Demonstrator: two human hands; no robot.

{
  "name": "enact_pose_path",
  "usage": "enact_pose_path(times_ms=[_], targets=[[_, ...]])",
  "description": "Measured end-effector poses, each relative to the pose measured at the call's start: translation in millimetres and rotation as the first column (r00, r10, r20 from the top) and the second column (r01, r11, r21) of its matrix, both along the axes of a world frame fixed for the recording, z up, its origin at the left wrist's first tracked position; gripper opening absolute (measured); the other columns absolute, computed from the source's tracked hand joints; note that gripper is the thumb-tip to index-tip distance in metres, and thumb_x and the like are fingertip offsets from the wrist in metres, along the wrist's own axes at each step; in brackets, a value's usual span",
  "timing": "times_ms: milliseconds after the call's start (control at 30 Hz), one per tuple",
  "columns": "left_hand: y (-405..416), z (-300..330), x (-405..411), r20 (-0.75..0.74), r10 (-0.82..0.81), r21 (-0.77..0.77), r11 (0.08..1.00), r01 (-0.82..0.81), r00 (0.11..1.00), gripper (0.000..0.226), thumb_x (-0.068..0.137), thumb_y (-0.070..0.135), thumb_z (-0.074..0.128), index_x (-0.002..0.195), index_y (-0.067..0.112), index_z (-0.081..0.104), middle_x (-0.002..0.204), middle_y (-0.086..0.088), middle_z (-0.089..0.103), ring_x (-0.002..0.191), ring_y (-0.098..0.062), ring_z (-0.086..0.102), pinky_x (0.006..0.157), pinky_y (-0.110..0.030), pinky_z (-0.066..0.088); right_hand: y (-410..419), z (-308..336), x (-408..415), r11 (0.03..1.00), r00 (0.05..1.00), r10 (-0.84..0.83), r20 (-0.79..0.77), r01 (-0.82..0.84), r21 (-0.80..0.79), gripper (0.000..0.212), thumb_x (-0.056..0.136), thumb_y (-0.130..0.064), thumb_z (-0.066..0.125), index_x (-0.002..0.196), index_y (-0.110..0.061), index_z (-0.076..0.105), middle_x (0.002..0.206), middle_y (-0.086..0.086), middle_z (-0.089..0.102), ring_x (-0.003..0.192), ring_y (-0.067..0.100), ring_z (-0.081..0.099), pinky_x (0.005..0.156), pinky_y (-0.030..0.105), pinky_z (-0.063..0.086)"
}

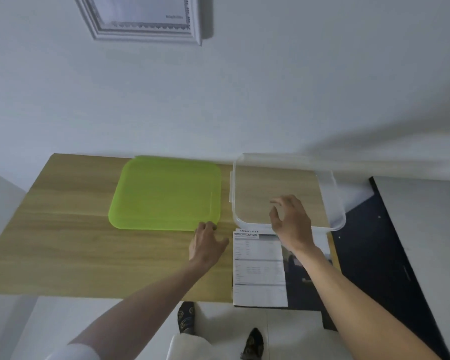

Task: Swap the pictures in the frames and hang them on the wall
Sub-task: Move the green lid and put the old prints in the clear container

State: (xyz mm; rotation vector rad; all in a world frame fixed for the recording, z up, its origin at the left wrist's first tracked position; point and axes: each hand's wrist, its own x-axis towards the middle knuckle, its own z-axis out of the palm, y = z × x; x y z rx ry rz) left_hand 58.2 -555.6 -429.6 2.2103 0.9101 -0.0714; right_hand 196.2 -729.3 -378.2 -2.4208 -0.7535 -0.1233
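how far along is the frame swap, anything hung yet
One white frame hangs on the wall with a sheet in it; whether it is already swapped cannot be told. On the table, the left hand touches the corner of the green lid, and the right hand hovers open over the clear box. A printed sheet lies loose, unframed. No second frame is in view.

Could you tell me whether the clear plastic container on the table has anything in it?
Empty: the wooden table shows through the clear container, with only the right hand hovering over its near edge.
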Motion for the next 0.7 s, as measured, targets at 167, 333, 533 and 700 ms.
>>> enact_pose_path(times_ms=[167, 333, 533, 700], targets=[[-61, -7, 3, -0.257, 0.045, -0.06, 0.996, -0.063, 0.965, 0.059, 0.079, 0.042, 0.071, 0.122, 0.006, 0.051, 0.127, -0.01, 0.049, 0.11, -0.028, 0.054, 0.075, -0.036, 0.046, -103, -22, -7, 0.987, 0.989, -0.108, -0.1, 0.094, -0.133, 0.015, 0.09, -0.018, 0.065, 0.105, -0.015, 0.069, 0.109, -0.001, 0.065, 0.097, 0.017, 0.065, 0.072, 0.024, 0.048], [-103, -18, 3, -0.293, 0.084, 0.017, 0.996, -0.083, 0.952, 0.072, 0.076, 0.045, 0.073, 0.128, 0.002, 0.045, 0.133, -0.013, 0.04, 0.125, -0.031, 0.04, 0.087, -0.037, 0.045, -163, -52, -17, 0.848, 0.868, -0.391, -0.307, 0.21, -0.487, 0.054, 0.09, -0.051, 0.062, 0.129, -0.014, 0.054, 0.126, 0.008, 0.055, 0.113, 0.026, 0.057, 0.075, 0.032, 0.048], [-131, -21, 10, -0.327, 0.195, 0.073, 0.981, -0.181, 0.925, 0.066, 0.077, 0.028, 0.077, 0.128, 0.003, 0.043, 0.131, -0.013, 0.039, 0.124, -0.032, 0.038, 0.098, -0.04, 0.043, -173, -68, -26, 0.813, 0.798, -0.451, -0.401, 0.182, -0.552, 0.069, 0.087, -0.047, 0.068, 0.138, -0.008, 0.042, 0.134, 0.016, 0.044, 0.121, 0.031, 0.05, 0.088, 0.037, 0.054], [-129, -20, 15, -0.33, 0.279, -0.031, 0.952, -0.305, 0.902, 0.073, 0.07, 0.018, 0.084, 0.126, 0.005, 0.04, 0.131, -0.015, 0.039, 0.125, -0.035, 0.039, 0.102, -0.039, 0.037, -175, -65, -14, 0.849, 0.672, -0.493, -0.553, 0.233, -0.475, 0.077, 0.08, -0.033, 0.081, 0.137, -0.006, 0.037, 0.139, 0.022, 0.041, 0.125, 0.038, 0.048, 0.092, 0.044, 0.051]])
